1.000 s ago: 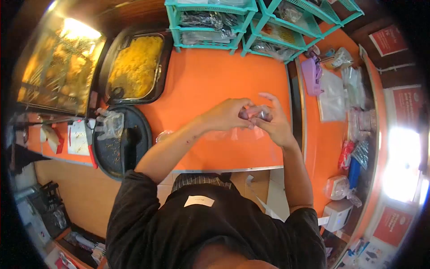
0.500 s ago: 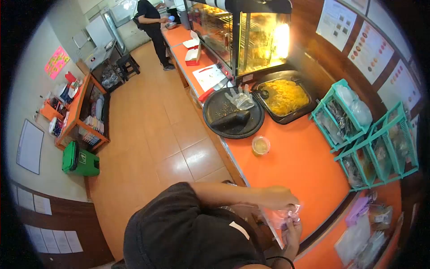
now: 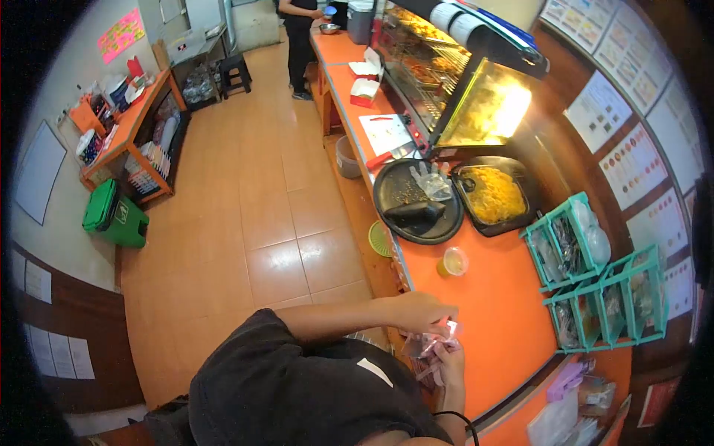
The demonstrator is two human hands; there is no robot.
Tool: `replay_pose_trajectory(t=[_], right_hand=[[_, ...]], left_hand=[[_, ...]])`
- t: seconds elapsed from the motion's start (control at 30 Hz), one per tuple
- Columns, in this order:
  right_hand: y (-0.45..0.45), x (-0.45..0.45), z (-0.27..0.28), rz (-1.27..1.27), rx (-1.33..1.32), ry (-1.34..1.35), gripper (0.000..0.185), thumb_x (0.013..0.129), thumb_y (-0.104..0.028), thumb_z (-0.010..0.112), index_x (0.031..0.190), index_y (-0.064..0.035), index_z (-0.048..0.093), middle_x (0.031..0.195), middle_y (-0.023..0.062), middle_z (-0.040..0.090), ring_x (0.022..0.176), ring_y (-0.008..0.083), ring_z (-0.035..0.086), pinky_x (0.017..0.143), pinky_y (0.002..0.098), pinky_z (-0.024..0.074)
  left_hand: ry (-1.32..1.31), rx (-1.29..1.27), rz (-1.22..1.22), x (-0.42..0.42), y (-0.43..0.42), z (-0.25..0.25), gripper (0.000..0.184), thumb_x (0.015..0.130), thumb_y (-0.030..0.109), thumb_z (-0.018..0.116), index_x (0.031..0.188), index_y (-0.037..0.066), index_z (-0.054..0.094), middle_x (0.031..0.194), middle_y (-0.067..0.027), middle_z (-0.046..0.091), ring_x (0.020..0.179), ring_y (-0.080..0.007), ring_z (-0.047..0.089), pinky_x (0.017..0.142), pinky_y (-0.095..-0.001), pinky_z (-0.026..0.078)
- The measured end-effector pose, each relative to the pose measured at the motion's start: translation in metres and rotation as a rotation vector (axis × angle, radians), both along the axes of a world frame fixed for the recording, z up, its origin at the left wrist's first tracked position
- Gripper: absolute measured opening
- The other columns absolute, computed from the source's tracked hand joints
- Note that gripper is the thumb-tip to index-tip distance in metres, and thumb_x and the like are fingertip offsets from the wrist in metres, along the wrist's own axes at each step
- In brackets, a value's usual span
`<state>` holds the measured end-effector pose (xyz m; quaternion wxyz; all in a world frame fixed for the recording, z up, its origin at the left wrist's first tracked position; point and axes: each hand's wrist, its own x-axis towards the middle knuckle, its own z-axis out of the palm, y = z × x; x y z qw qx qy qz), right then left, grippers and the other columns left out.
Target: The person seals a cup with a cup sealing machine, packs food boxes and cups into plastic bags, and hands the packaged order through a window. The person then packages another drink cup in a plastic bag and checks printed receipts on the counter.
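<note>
Grip, both hands: your left hand (image 3: 413, 311) and right hand (image 3: 450, 363) each have fingers closed on one crinkled clear plastic piece (image 3: 428, 344), which sits between them above the edge of the worktop nearest you.

Surface: your smooth orange worktop (image 3: 494, 305), long and pale-edged, running away to the far wall.

On it, outward from your hands:
- Round clear plastic tub (image 3: 452, 262), yellowish contents, standing alone.
- Broad round black dish (image 3: 394, 182), bearing a thick dark pestle (image 3: 415, 213) and a transparent plastic glove (image 3: 433, 182).
- Rectangular black tray (image 3: 498, 229) of yellow food, just beside the dish.
- Turquoise plastic basket racks (image 3: 569, 281), filled with plastic packets, towards the papered wall.
- Lit glass display cabinet (image 3: 452, 104), food on its shelves.
- Red-and-white open cartons (image 3: 364, 88), farther along.

Room: tan tiled floor (image 3: 253, 186) to your left; green lidded bin (image 3: 115, 215) by the wall; black stool (image 3: 236, 76) beyond; another person (image 3: 301, 44) in dark clothing, standing at the worktop's far end.
</note>
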<state>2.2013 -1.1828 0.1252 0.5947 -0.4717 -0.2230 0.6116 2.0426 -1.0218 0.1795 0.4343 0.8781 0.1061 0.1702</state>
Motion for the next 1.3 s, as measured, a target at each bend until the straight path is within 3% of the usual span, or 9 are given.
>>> replay_pose_trajectory(t=[0.33,0.53,0.63,0.83,0.93,1.07,1.17,1.27,1.3], right_hand=[[0.128,-0.118,0.015,0.303,-0.088,-0.117,0.028,0.095,-0.014,0.062,0.117,0.0040,0.061,0.104,0.0075,0.067,0.085,0.0159,0.066,0.076,0.0309,0.0553],[0.182,-0.152,0.016,0.610,0.129,-0.585,0.018,0.094,-0.009,0.062,0.103,0.0051,0.069,0.095,0.0063,0.070,0.083,0.0135,0.065,0.080,0.0280,0.0525],[0.194,-0.179,0.018,0.525,0.083,-0.404,0.010,0.091,-0.005,0.065,0.093,0.0035,0.071,0.089,0.0067,0.070,0.081,0.0124,0.064,0.076,0.0273,0.0516],[0.204,-0.184,-0.004,0.344,0.103,-0.289,0.005,0.091,-0.002,0.063,0.094,0.0011,0.066,0.088,0.0065,0.068,0.077,0.0141,0.063,0.071,0.0280,0.0505],[0.203,-0.197,0.012,0.238,0.022,-0.205,0.011,0.095,-0.008,0.057,0.098,0.0006,0.064,0.085,0.0062,0.066,0.077,0.0150,0.062,0.073,0.0294,0.0506],[0.199,-0.192,0.010,0.212,-0.039,-0.067,0.018,0.098,-0.013,0.052,0.098,0.0007,0.064,0.091,0.0073,0.066,0.081,0.0140,0.062,0.075,0.0282,0.0504],[0.196,-0.186,0.009,0.351,-0.008,-0.152,0.023,0.101,-0.017,0.049,0.102,0.0018,0.064,0.093,0.0077,0.066,0.082,0.0142,0.063,0.076,0.0296,0.0507],[0.195,-0.183,-0.001,0.442,0.026,-0.304,0.022,0.100,-0.015,0.052,0.105,0.0025,0.064,0.097,0.0075,0.067,0.086,0.0132,0.063,0.078,0.0295,0.0512],[0.195,-0.187,0.002,0.404,0.035,-0.333,0.021,0.100,-0.014,0.053,0.106,0.0026,0.064,0.097,0.0070,0.068,0.087,0.0128,0.063,0.079,0.0293,0.0512]], left_hand=[[-0.185,-0.054,0.178,-0.150,0.077,-0.013,0.018,0.090,0.025,0.064,0.092,0.008,0.060,0.076,-0.0116,0.065,0.070,-0.0318,0.065,0.063,-0.0423,0.049],[0.020,-0.039,0.189,-0.206,0.114,-0.020,0.016,0.089,0.024,0.065,0.092,0.010,0.059,0.076,-0.0095,0.065,0.069,-0.0307,0.065,0.061,-0.0428,0.049],[0.025,-0.131,0.172,-0.222,0.126,-0.002,0.021,0.088,0.026,0.067,0.094,0.009,0.057,0.077,-0.0103,0.063,0.075,-0.0304,0.064,0.064,-0.0418,0.048],[-0.416,0.370,0.835,-0.221,0.120,0.002,0.032,0.087,0.032,0.069,0.097,0.005,0.055,0.095,-0.0130,0.057,0.092,-0.0330,0.057,0.077,-0.0424,0.046],[-0.052,0.002,0.529,-0.222,0.111,-0.022,0.037,0.087,0.034,0.069,0.105,0.006,0.053,0.106,-0.0149,0.055,0.100,-0.0359,0.053,0.082,-0.0467,0.044],[-0.287,0.233,0.620,-0.219,0.114,-0.030,0.038,0.084,0.039,0.072,0.095,0.005,0.056,0.108,-0.0135,0.059,0.103,-0.0326,0.056,0.081,-0.0426,0.046],[-0.547,0.312,0.477,-0.223,0.133,-0.001,0.034,0.084,0.036,0.072,0.090,0.005,0.058,0.099,-0.0097,0.063,0.092,-0.0275,0.062,0.076,-0.0392,0.048],[-0.049,-0.255,0.077,-0.226,0.156,-0.034,0.028,0.086,0.031,0.071,0.092,0.006,0.059,0.084,-0.0094,0.063,0.077,-0.0256,0.063,0.067,-0.0386,0.048],[-0.019,-0.133,0.135,-0.226,0.159,-0.037,0.022,0.087,0.027,0.069,0.092,0.008,0.059,0.070,-0.0100,0.060,0.064,-0.0260,0.061,0.059,-0.0384,0.047]])
